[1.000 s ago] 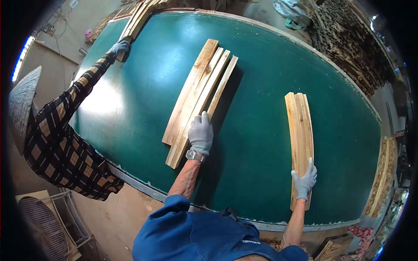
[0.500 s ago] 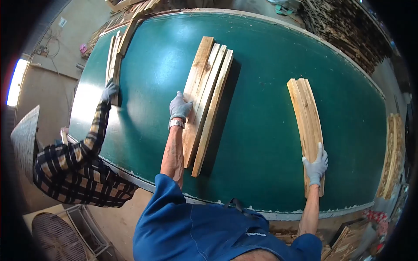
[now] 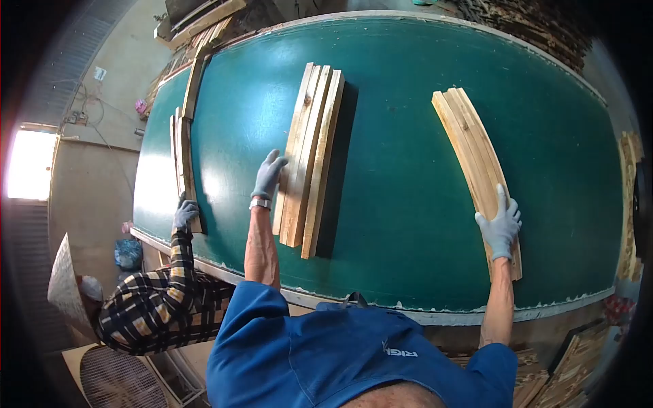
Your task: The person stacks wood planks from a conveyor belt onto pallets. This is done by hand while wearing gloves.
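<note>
A stack of long wooden strips [image 3: 309, 149] lies near the middle of the green table [image 3: 394, 204]. My left hand [image 3: 269, 175], in a grey glove, is at the left side of this stack, fingers apart and fingertips near the wood. On the right, a bundle of wooden strips [image 3: 473, 149] lies side by side, slightly curved in view. My right hand [image 3: 502, 221], also gloved, rests on the lower part of that bundle with its fingers spread.
At the left, a co-worker in a plaid shirt [image 3: 163, 302] and conical hat [image 3: 70, 285] has a gloved hand [image 3: 185, 213] on narrow strips [image 3: 182, 160]. A round fan [image 3: 122, 381] stands at lower left. Piled wood [image 3: 530, 30] lies beyond the table's far edge.
The view has shifted. The middle stack's left strips now sit closer together, with their ends more even. My left hand's fingers have lifted and spread. The co-worker's hand is nearer the table's front edge.
</note>
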### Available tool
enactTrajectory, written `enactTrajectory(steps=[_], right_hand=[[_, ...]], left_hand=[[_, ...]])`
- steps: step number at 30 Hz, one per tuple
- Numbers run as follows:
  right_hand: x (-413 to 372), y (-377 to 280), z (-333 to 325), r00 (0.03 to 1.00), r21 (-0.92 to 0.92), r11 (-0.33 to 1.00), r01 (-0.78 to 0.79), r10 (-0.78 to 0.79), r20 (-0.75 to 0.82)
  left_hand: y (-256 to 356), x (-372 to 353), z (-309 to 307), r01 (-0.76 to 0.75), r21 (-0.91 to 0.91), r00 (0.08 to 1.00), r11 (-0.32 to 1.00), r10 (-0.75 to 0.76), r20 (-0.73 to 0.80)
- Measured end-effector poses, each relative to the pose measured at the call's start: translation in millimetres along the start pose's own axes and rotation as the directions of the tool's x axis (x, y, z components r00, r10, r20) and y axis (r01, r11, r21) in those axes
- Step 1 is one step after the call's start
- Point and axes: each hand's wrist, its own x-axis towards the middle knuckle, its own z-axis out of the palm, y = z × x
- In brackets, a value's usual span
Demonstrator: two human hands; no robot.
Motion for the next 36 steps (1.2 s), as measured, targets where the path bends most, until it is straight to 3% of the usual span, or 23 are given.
enactTrajectory(steps=[1, 3, 5, 6, 7, 8, 11, 13, 14, 15, 17, 18, 21, 24, 27, 28, 30, 31, 32, 33, 34, 35, 36], right_hand=[[3, -1, -1, 1.0, -0.001, 1.0, 0.001, -0.001, 0.007], [18, -1, -2, 0.998, 0.021, 1.0, 0.009, -0.01, 0.063], [34, 3, 6, 0.998, 0.067, 0.997, 0.049, -0.052, 0.043], [35, -3, 13, 0.995, 0.041, 0.996, 0.074, -0.072, -0.065], [33, -4, 12, 0.998, 0.036, 0.997, 0.061, -0.061, -0.013], [33, -10, 5, 0.999, 0.035, 0.998, 0.042, -0.043, 0.029], [34, -14, -7, 0.99, 0.166, 0.986, -0.019, -0.005, 0.14], [31, -15, -4, 0.986, 0.348, 0.937, -0.022, -0.037, 0.161], [29, -9, 13, 0.988, 0.706, 0.707, 0.053, -0.142, 0.068], [20, -19, 17, 0.981, 0.916, 0.397, 0.054, -0.192, 0.026], [-12, -50, 0, 0.966, 0.979, 0.186, -0.083, -0.228, 0.125], [-28, -65, -2, 0.965, 0.997, 0.037, -0.065, -0.251, 0.072], [-66, -103, -11, 0.956, 0.948, -0.314, -0.048, -0.291, -0.048], [-112, -121, -54, 0.901, 0.872, -0.459, 0.168, -0.287, -0.325], [-143, -129, -74, 0.774, 0.829, -0.369, 0.42, -0.33, -0.54], [-155, -132, -67, 0.798, 0.839, -0.406, 0.362, -0.33, -0.504], [-182, -139, -60, 0.797, 0.847, -0.436, 0.305, -0.371, -0.477], [-195, -139, -54, 0.807, 0.846, -0.439, 0.302, -0.354, -0.472], [-199, -140, -37, 0.761, 0.82, -0.357, 0.448, -0.329, -0.559], [-202, -148, -18, 0.803, 0.844, -0.306, 0.441, -0.285, -0.523], [-200, -164, -3, 0.781, 0.794, -0.248, 0.555, -0.171, -0.6], [-218, -165, -9, 0.823, 0.815, -0.3, 0.495, -0.138, -0.551], [-225, -177, -19, 0.821, 0.81, -0.215, 0.545, -0.059, -0.568]], left_hand=[[14, -2, 13, -0.015, 0.071, 0.999, 0.997, 0.018, -0.033], [46, 6, 41, -0.144, 0.503, 0.984, 0.852, 0.179, -0.021], [96, 1, 77, 0.041, 0.737, 0.999, 0.674, -0.05, -0.01], [96, 9, 88, 0.11, 0.806, 0.994, 0.582, -0.064, -0.089], [88, 13, 99, 0.184, 0.858, 0.983, 0.48, -0.071, -0.171], [81, 21, 96, 0.204, 0.799, 0.977, 0.566, -0.071, -0.199], [72, 31, 87, 0.108, 0.789, 0.988, 0.605, 0.02, -0.151], [64, 31, 75, 0.075, 0.591, 0.993, 0.803, -0.006, -0.118], [45, 21, 69, -0.095, 0.181, 0.995, 0.979, 0.096, -0.002], [46, 9, 71, -0.149, 0.024, 0.986, 0.989, 0.147, 0.076], [65, -40, 83, -0.179, -0.312, 0.951, 0.933, 0.245, 0.187], [106, -84, 82, -0.074, -0.402, 0.926, 0.913, 0.213, 0.313], [129, -127, 97, -0.254, -0.525, 0.848, 0.812, 0.448, 0.283], [161, -189, 100, -0.303, -0.774, 0.69, 0.556, 0.688, 0.225], [146, -209, 97, -0.272, -0.77, 0.593, 0.577, 0.731, 0.338], [146, -224, 89, -0.207, -0.774, 0.623, 0.598, 0.691, 0.367], [113, -217, 77, -0.248, -0.748, 0.595, 0.616, 0.706, 0.384], [96, -224, 73, -0.204, -0.739, 0.66, 0.643, 0.647, 0.382], [65, -201, 71, -0.213, -0.566, 0.7, 0.797, 0.529, 0.481], [-2, -136, 109, -0.324, -0.451, 0.808, 0.832, 0.491, 0.325], [12, -131, 97, -0.259, -0.493, 0.766, 0.831, 0.487, 0.42], [21, -133, 90, -0.225, -0.55, 0.725, 0.804, 0.515, 0.457], [36, -126, 82, -0.231, -0.593, 0.688, 0.772, 0.56, 0.461]])
